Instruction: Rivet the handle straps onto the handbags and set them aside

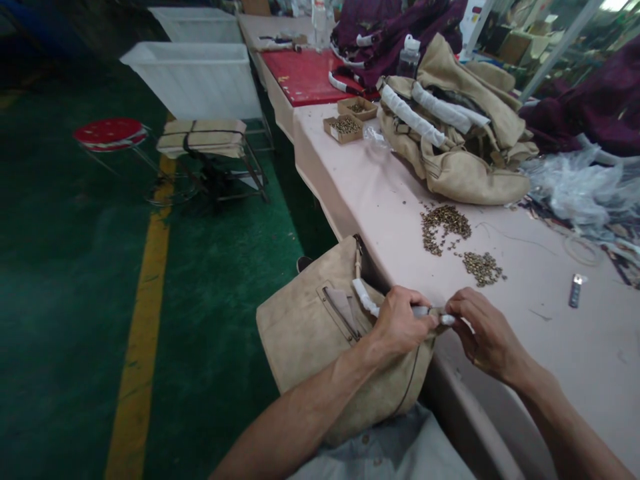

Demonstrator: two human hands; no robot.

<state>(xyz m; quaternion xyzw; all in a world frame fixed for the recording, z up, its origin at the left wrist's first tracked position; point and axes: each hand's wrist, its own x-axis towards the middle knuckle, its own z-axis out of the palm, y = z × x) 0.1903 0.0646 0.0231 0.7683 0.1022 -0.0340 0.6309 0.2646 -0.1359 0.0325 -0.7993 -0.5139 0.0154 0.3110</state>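
Note:
A beige handbag [310, 333] rests on my lap against the table edge, its zipped pocket facing up. My left hand [403, 320] is closed around the bag's handle [365, 298], which is partly wrapped in white film. At the wrapped end of that handle, the fingers of my right hand [480, 330] are pinched together; whether they hold a small part there is hidden. Beyond my hands, two piles of small brass-coloured metal studs [447, 223] and caps [483, 268] lie on the table.
The pale-covered table [360, 180] carries stacked beige bags [470, 167], two small cardboard boxes [343, 128] of metal pieces, crumpled plastic [585, 180] and a small dark tool [575, 292]. White bins [195, 80], a red stool [111, 132] and a padded seat [203, 137] stand left.

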